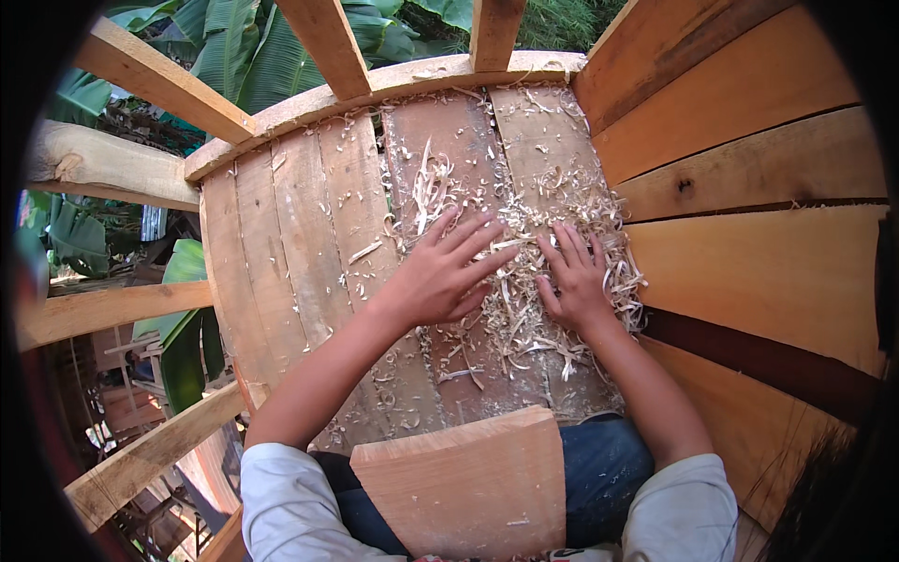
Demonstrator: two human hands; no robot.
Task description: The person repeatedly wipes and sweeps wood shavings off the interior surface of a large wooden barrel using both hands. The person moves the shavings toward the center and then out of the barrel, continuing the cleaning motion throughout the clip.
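Left hand (440,276) and right hand (573,281) flat on wood shavings (524,318) heaped on plank surface (300,225); both grips spread, fingers splayed, pinching nothing. Wooden board (464,487) near lap.

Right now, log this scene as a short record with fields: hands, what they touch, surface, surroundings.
left hand: left hand, flat, fingers spread, on the wood shavings
right hand: right hand, flat, palm down on the same pile
surface: plank floor of weathered boards, loose curls scattered across it
near the body: pale wooden board over the lap
right side: plank wall
beyond: timber rails, banana leaves
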